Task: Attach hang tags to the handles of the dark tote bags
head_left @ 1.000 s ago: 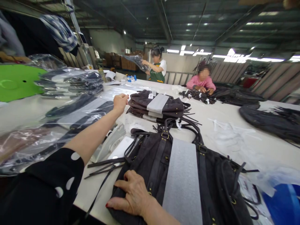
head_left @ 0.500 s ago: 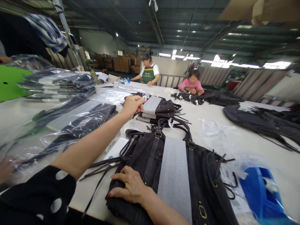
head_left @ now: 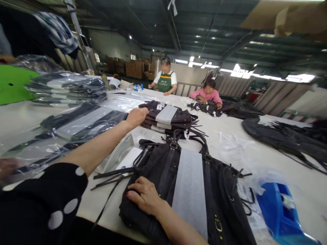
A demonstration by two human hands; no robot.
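Note:
A large black handbag (head_left: 163,160) with brass buckles lies on the white table, a pale paper band (head_left: 190,190) running across its middle. Fingers bent, my right hand (head_left: 145,197) grips the bag's near left part. My left hand (head_left: 138,116) reaches forward to the left edge of a stack of folded dark bags (head_left: 176,117). Its fingers are curled closed; what is in them, if anything, is hidden. White tags hang at the stack, and a white card (head_left: 130,158) lies beside the large bag.
Plastic-wrapped bags (head_left: 84,122) lie on the left, with a wrapped pile (head_left: 68,88) behind. A blue tape dispenser (head_left: 279,207) stands at the right front. Two people work across the table, one in a green apron (head_left: 165,83). A blurred hand (head_left: 7,168) is at the left edge.
My left hand has moved down and a little left, from above the stack to its edge. The right hand stays on the large bag, its fingers more bent. The camera has shifted slightly.

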